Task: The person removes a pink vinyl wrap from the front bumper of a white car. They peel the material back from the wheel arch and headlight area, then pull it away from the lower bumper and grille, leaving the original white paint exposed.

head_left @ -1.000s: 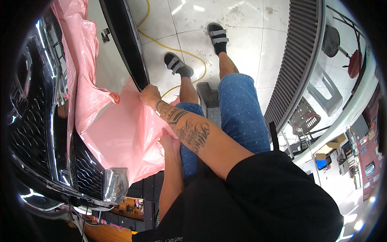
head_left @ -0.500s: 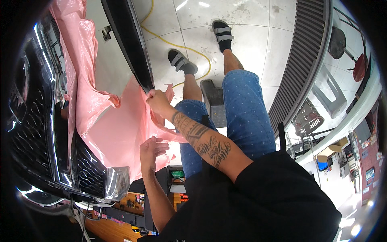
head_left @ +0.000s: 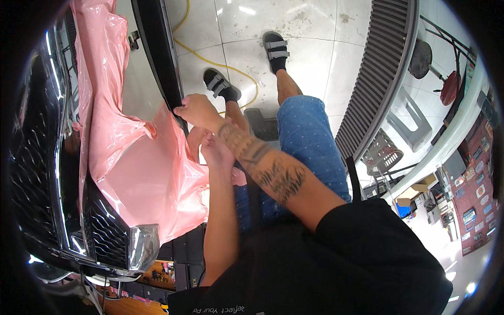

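Note:
Glossy pink film (head_left: 142, 184) hangs in loose folds over the pale car body panel (head_left: 149, 58), beside the black front grille. At the lower end of the panel's black edge trim (head_left: 157, 47), my right hand (head_left: 199, 113) is closed, its fingers pinching at the film's upper edge. My left hand (head_left: 218, 152) is raised just under my right wrist, against the film's near edge. Its fingers are bent and partly covered by my right forearm, so their hold is unclear. A flap of film (head_left: 239, 177) shows beyond my left wrist.
On the left is the black grille (head_left: 39, 157) with a clear lamp (head_left: 143, 247) at its corner. A yellow hose (head_left: 210, 60) curls on the tiled floor by my feet. To the right stand a ribbed dark panel (head_left: 373, 79), a grey plastic stool (head_left: 412, 123) and a basket (head_left: 382, 155).
My left hand has moved up and right, from open beside the film to under my right wrist. My right hand stays by the trim's end. The whole view has shifted slightly.

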`<state>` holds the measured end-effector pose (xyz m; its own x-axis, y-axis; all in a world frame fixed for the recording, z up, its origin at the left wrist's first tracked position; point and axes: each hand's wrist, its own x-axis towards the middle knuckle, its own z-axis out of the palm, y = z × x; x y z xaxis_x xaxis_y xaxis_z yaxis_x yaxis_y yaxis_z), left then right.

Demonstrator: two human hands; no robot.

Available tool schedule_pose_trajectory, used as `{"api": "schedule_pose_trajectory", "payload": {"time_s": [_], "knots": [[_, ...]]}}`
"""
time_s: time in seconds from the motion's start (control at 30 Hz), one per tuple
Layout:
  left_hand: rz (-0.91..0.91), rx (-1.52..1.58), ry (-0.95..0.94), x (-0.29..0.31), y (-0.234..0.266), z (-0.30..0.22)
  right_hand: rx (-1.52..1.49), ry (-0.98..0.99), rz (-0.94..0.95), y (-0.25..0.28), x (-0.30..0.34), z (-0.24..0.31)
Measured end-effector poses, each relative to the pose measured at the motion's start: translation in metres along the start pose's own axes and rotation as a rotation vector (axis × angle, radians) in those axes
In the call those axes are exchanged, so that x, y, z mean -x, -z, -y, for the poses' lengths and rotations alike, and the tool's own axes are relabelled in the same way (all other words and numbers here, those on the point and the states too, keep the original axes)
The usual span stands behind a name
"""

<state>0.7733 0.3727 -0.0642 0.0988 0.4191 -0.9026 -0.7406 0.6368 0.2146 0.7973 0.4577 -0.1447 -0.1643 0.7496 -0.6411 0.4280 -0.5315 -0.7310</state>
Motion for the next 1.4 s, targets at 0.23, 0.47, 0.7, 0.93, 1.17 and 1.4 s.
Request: {"api": "schedule_pose_trajectory", "payload": {"time_s": [0.23, 0.47, 0.7, 0.93, 1.17, 1.4], "knots": [[-0.304, 0.450, -0.384, -0.060, -0.011, -0.035, 0.138, 0.053, 0.328, -0.018, -0.061, -0.005], [-0.206, 0.342, -0.398, -0.106, 0.061, -0.032, -0.045, -0.266, 0.130, -0.004, -0.039, 0.036], [-0.242, 0.047, -0.321, -0.090, 0.073, -0.037, -0.261, -0.479, 0.006, -0.012, -0.026, 0.046], [-0.311, -0.340, -0.387, -0.076, 0.078, -0.031, -0.311, -0.524, 0.010, -0.012, -0.028, 0.045], [-0.222, -0.185, -0.351, -0.062, 0.078, -0.037, -0.412, -0.413, -0.044, -0.025, -0.017, 0.024], [-0.207, 0.446, -0.095, -0.052, 0.053, -0.043, -0.379, -0.140, -0.523, -0.021, 0.006, 0.028]]}}
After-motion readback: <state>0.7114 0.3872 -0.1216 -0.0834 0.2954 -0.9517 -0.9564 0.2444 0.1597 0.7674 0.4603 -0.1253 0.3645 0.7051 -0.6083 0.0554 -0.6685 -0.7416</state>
